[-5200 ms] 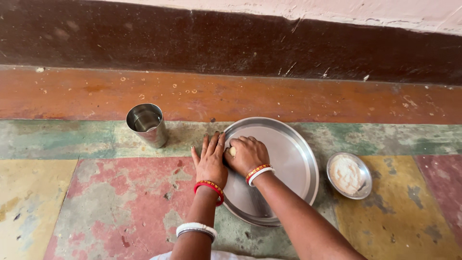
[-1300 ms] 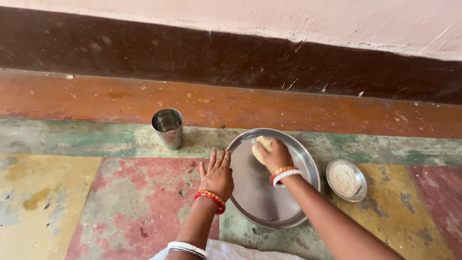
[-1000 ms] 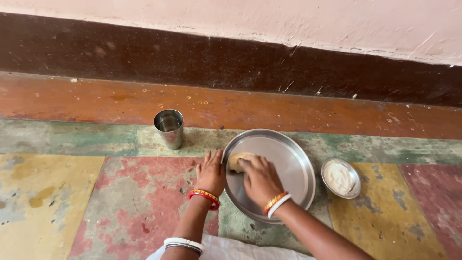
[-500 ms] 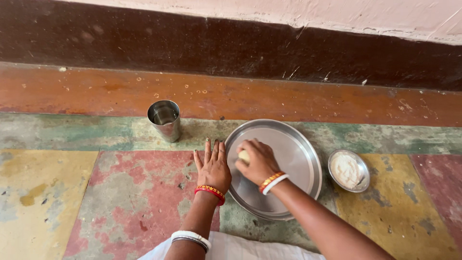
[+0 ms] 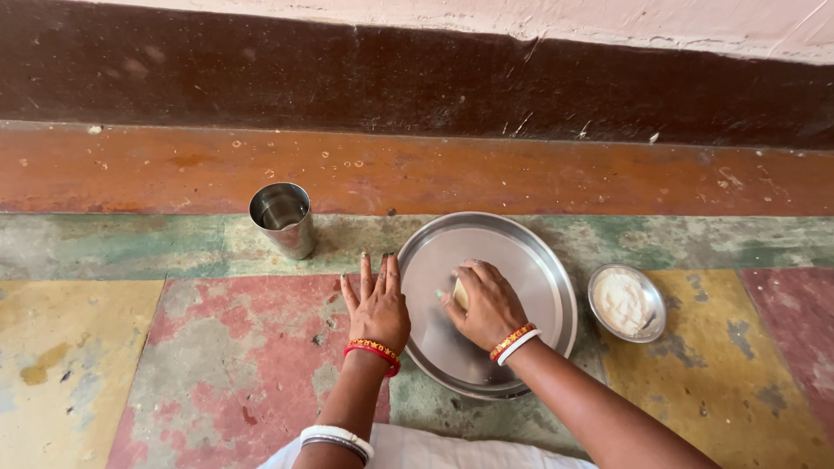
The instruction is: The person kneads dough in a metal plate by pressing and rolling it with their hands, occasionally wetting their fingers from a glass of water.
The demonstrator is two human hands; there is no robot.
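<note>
A large round steel plate (image 5: 539, 260) lies on the painted floor. My right hand (image 5: 488, 304) presses down on a pale lump of dough (image 5: 460, 293) near the plate's middle; only a small part of the dough shows under the fingers. Flat on the floor, my left hand (image 5: 376, 304) rests with fingers together against the plate's left rim. Both wrists wear bangles.
A steel tumbler (image 5: 282, 219) holding some water stands to the left of the plate. At the plate's right sits a small steel bowl (image 5: 627, 302) of white flour. A dark wall base and a brown floor band run along the far side.
My right hand has slid the dough from the plate's left edge toward its middle. My left hand stays flat beside the rim. The view has shifted slightly.
</note>
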